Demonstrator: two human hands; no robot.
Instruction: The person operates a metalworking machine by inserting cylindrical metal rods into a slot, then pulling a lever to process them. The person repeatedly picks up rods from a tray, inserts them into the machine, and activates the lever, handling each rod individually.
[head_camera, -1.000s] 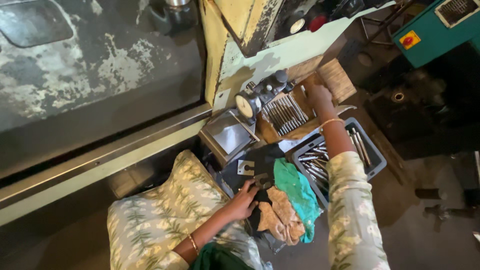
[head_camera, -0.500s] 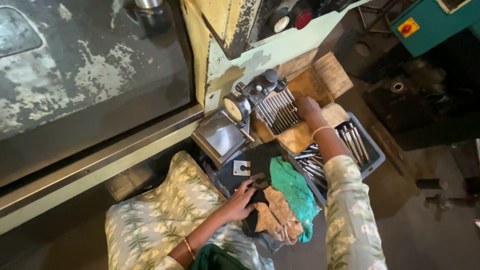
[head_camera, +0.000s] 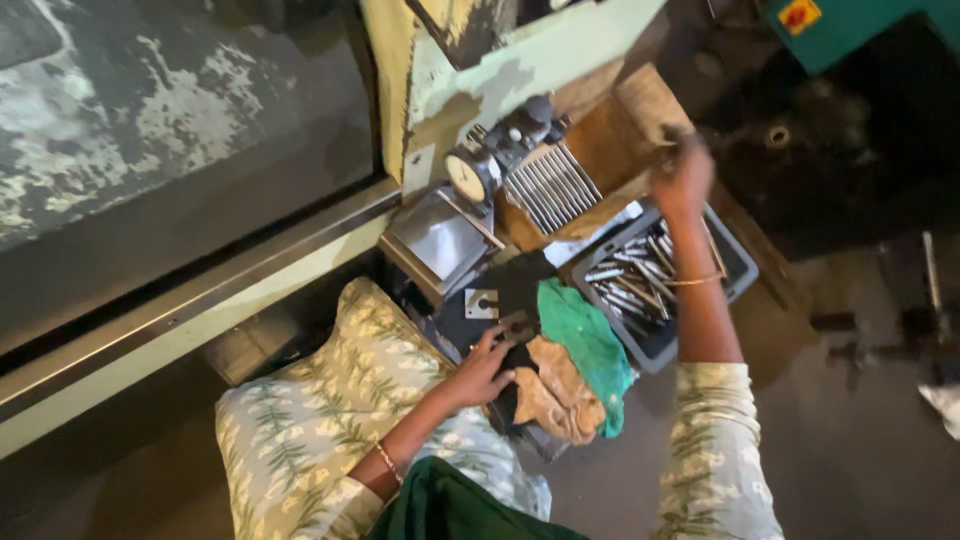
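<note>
The person is sitting low in front of a big worn machine with a pale green frame (head_camera: 560, 60). The left hand (head_camera: 482, 372) is resting on a small dark metal block (head_camera: 510, 335), and its fingers (head_camera: 495, 345) are lying half spread and flat on this block, not closed around it. Just beside this hand, on the right, a brown rag (head_camera: 555, 395) is lying, and a green cloth (head_camera: 590, 345) is lying partly over the rag and touching the near edge of a grey tray (head_camera: 740, 270).

The right hand (head_camera: 683, 180) is hanging raised above the far end of the grey tray, and its fingers are bent around something small and dark. The hand is blurred, so I cannot tell what it is holding. A thin bangle (head_camera: 690, 281) is sitting on this wrist. Inside the tray many short metal pins (head_camera: 630, 280) are lying loose, pointing in different directions.

Behind the tray a wooden box (head_camera: 620, 150) is standing, and in it 1 neat row of long metal rods (head_camera: 552, 188) is lying side by side. At the left edge of this box a round dial gauge (head_camera: 467, 178) is standing, with its white face turned up. Below the gauge a square shiny metal plate (head_camera: 437, 245) is lying tilted.
</note>
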